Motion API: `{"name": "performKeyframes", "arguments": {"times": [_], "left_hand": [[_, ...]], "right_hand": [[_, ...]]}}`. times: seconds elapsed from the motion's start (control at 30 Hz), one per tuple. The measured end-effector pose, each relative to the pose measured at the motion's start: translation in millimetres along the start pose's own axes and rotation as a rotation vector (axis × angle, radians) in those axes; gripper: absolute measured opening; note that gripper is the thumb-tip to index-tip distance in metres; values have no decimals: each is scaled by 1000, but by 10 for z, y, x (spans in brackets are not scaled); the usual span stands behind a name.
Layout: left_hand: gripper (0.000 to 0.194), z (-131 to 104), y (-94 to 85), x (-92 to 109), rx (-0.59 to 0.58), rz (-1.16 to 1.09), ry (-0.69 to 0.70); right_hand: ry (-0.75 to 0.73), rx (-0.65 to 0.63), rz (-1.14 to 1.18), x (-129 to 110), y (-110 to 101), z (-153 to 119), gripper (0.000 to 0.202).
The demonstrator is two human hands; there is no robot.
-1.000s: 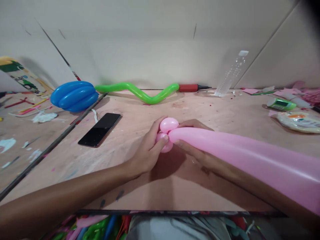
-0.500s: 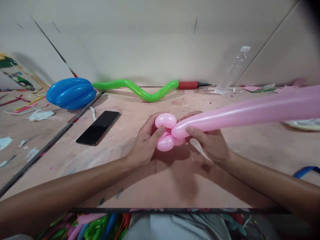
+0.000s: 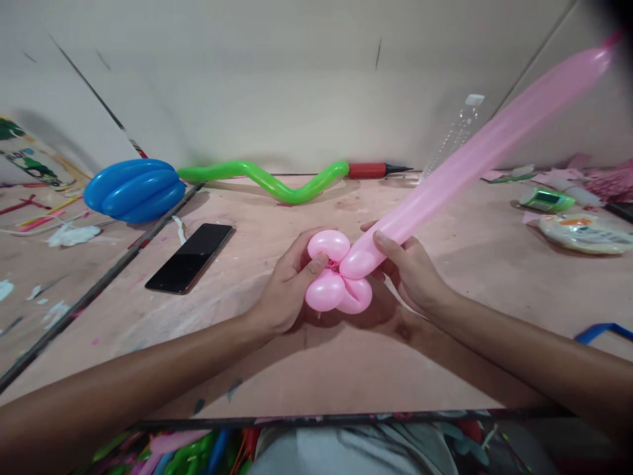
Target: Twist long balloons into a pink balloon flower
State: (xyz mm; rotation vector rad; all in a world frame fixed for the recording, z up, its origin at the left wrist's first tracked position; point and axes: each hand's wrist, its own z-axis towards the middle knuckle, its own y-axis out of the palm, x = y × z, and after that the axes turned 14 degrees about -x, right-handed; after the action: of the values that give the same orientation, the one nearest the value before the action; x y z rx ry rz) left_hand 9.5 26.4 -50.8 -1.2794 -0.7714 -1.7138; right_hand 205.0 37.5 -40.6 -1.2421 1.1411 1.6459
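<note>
Both hands are on one pink modelling balloon (image 3: pixel 435 191), held just above the table. At its left end are several short twisted bubbles gathered round a knot; its long untwisted length slants up to the right, ending in a small uninflated tip. My left hand (image 3: pixel 289 280) grips the bubble cluster, thumb pressed near the twist and fingers behind, partly hidden. My right hand (image 3: pixel 413 267) is closed round the start of the long section, thumb on top, most fingers behind it.
A black phone (image 3: pixel 190 257) lies on the table (image 3: pixel 277 369) to the left. Behind are a blue balloon bundle (image 3: pixel 134 191), a wavy green balloon (image 3: pixel 291 196), a red hand pump (image 3: pixel 366 171) and a clear bottle (image 3: pixel 457 128). A packet (image 3: pixel 586 234) and a green roll (image 3: pixel 546 199) lie right.
The pink balloon's long part has swung upward at its far end, bringing the tip into view. The bubble cluster has turned, showing more of the lower right bubble. Both hands keep their hold.
</note>
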Motion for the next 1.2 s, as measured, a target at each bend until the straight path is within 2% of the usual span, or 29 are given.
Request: {"name": "performKeyframes", "arguments": {"times": [0.1,0.17,0.3,0.37,0.43,0.53,0.57,0.63,0.7,0.73,0.83,0.93,1.0,1.03,1.13,1.2], "left_hand": [[34,-4,1,-10,17,-67,-18],[35,-14,8,11,33,-86,-16],[39,-47,28,73,3,-129,-45],[39,-64,38,93,-21,-159,-87],[39,-73,43,103,-29,-183,-136],[39,-63,31,108,-43,-244,-165],[38,-54,21,108,-49,-266,-164],[37,-31,-3,106,-66,-277,-166],[33,-10,-29,95,-74,-219,-183],[31,-2,-42,86,-71,-178,-194],[34,3,-84,53,-58,-85,-187],[45,-19,-132,50,-51,6,-65],[35,-48,-147,87,-48,116,44],[37,-65,-143,116,-48,185,86],[73,-112,-89,217,-12,428,180],[80,-125,-48,275,52,618,209]], "right_hand": [[36,11,120,29,31,-25,45],[78,6,121,49,40,-36,40],[251,-30,-122,73,1,-30,55],[227,-45,-304,62,-39,-27,58],[81,-18,-536,32,-80,-29,51],[-319,37,-916,-51,-120,-44,20],[-440,-11,-1016,-85,-124,-51,13],[-556,-223,-1127,-149,-115,-68,25],[-499,-437,-1163,-191,-92,-84,31],[-452,-497,-1174,-200,-81,-89,34],[-354,-558,-1241,-193,-71,-89,31],[-316,-490,-1327,-205,-88,-81,23],[-258,-389,-1361,-256,-90,-85,24],[-218,-344,-1373,-292,-83,-91,24],[-112,-272,-1432,-399,-37,-111,24],[-83,-238,-1441,-445,3,-112,22]]}}
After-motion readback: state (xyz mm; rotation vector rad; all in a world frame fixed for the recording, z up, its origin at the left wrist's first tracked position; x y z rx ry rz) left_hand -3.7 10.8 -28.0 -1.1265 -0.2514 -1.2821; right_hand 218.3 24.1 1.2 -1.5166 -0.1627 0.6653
